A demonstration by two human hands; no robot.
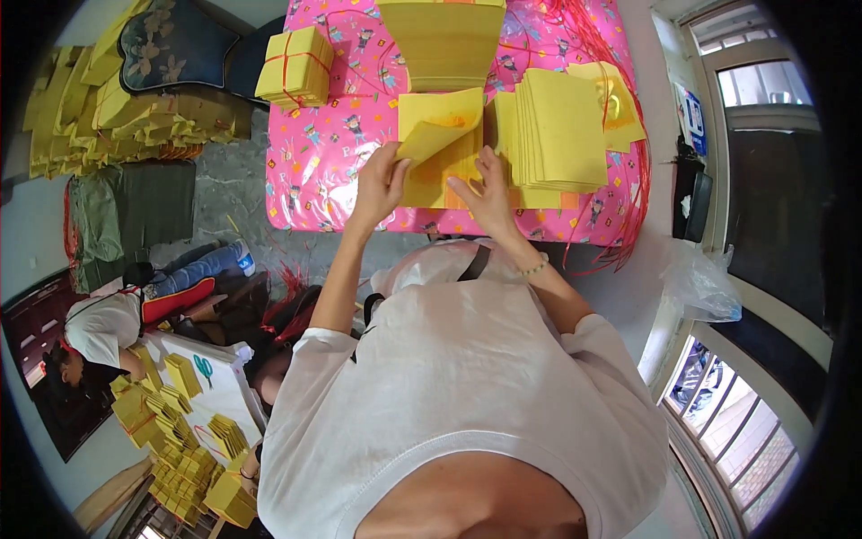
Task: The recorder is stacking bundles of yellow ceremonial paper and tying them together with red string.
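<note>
On a table with a shiny pink patterned cloth (310, 193), my left hand (381, 182) pinches the near left edge of a yellow paper sheet (438, 133). That sheet is lifted and curls over more yellow paper with orange patches. My right hand (489, 196) is just right of it, thumb and fingers apart, close to the paper and holding nothing I can see. Beside it, to the right, lies a fanned stack of folded yellow paper (564, 130). A tall yellow paper stack (442, 49) stands beyond my hands.
A yellow bundle tied with red string (296, 69) sits at the table's far left. Red strings (641, 180) hang along the right edge. More yellow paper is piled (135, 117) by a dark chair. At lower left, a person (103, 328) is near a white table (229, 395) with yellow bundles and green scissors (203, 368).
</note>
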